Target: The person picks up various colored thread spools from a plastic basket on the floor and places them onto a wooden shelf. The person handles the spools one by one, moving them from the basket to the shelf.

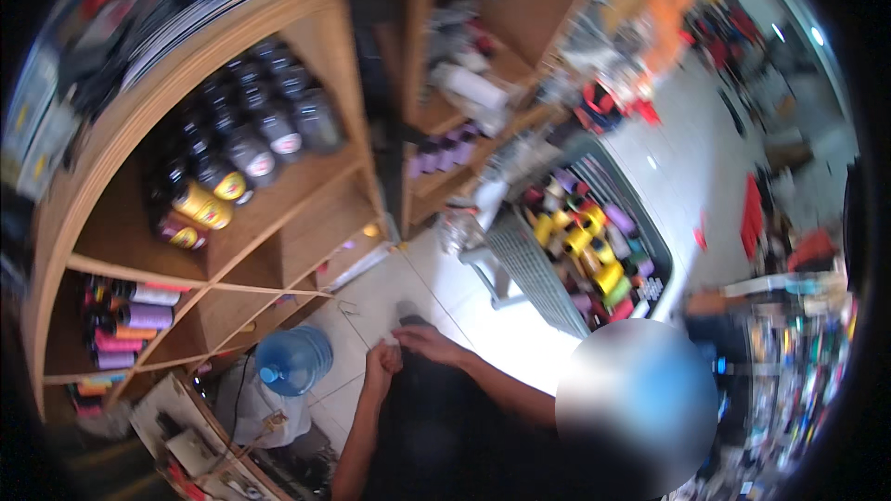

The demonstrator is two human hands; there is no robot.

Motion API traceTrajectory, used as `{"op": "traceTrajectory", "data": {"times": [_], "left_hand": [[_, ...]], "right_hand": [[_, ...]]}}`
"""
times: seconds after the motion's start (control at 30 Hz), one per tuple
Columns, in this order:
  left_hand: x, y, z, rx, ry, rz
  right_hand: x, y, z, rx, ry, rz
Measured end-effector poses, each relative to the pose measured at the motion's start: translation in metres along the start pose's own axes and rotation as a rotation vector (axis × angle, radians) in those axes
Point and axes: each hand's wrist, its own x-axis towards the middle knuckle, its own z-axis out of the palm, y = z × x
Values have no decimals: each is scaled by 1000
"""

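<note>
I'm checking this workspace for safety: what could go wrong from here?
The mixed-colour thread spools heaped in the grey slatted plastic basket might tumble if it is bumped. The large round blue translucent plastic bottle beside the brown wooden shelves could get knocked. The bare left hand and bare right hand are close together; anything small between them, which I cannot make out, might drop.

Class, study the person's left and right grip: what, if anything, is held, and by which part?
It cannot be told: the left grip looks curled, the right grip close beside it, but blur obscures any object.
</note>
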Motion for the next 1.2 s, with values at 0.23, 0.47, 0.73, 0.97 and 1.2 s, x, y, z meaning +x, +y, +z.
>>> {"op": "traceTrajectory", "data": {"times": [0.23, 0.47, 0.73, 0.97, 1.2], "left_hand": [[7, 21, 63, -147, 40, -194], [0, -66, -145, 788, 532, -113], [-92, -105, -258, 1711, -38, -11], [-44, -106, -105, 1444, 494, -532], [-26, -75, 8, 1167, 578, -473]], "right_hand": [[-51, -24, -43, 79, 198, -113], [-114, -4, -133, -163, 862, -290], [-166, 4, -239, -612, 1193, -259], [-155, 35, -302, -664, 1164, -121], [-138, 29, -334, -612, 1103, -113]]}}
